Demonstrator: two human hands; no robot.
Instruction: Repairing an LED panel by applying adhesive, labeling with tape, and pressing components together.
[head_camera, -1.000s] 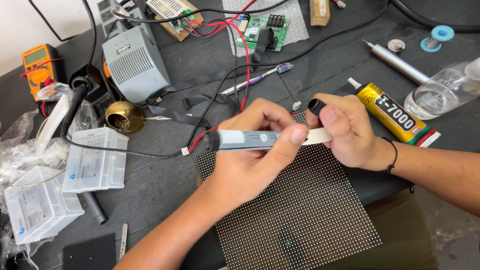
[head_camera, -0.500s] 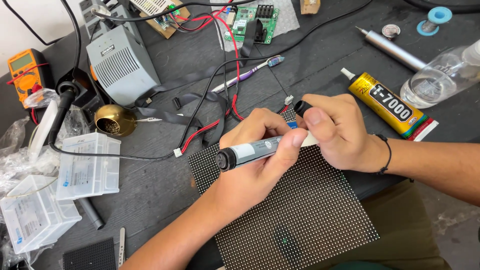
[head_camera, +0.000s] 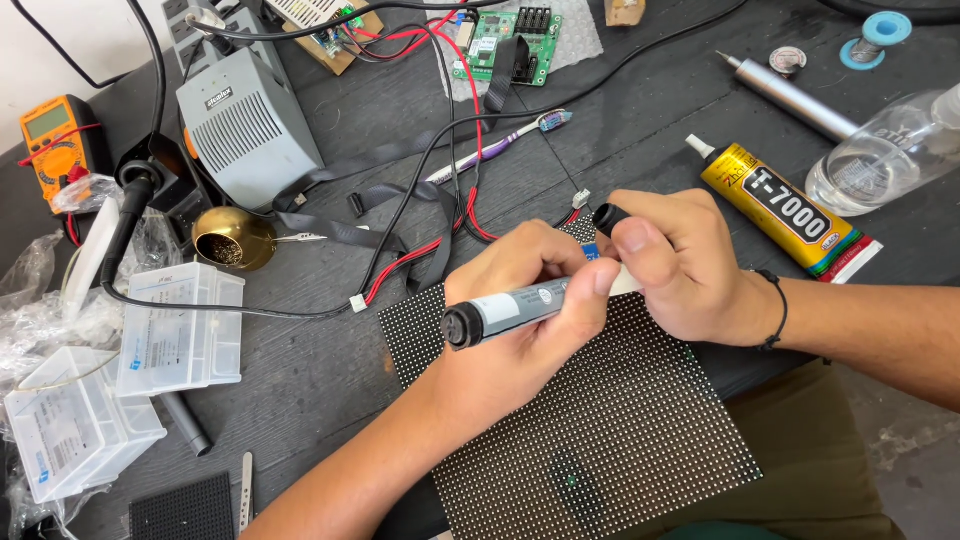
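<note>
My left hand (head_camera: 520, 320) grips a grey pen-shaped tool (head_camera: 500, 312) with a black end cap, held almost level over a black dotted LED panel (head_camera: 590, 430). My right hand (head_camera: 680, 265) is closed around the tool's other end, with a short black tip (head_camera: 608, 217) sticking up past the thumb. Both hands meet above the panel's upper edge, and they hide the tool's working end.
A yellow glue tube (head_camera: 775, 205) and a clear bottle (head_camera: 885, 150) lie to the right. A grey power unit (head_camera: 245, 125), brass tip cleaner (head_camera: 232, 238), clear plastic boxes (head_camera: 180, 330), an orange multimeter (head_camera: 55, 140) and red and black wires (head_camera: 420, 245) crowd the left and back.
The pen-shaped tool has tilted, its capped end now lower left. Both hands have shifted slightly right with it over the panel.
</note>
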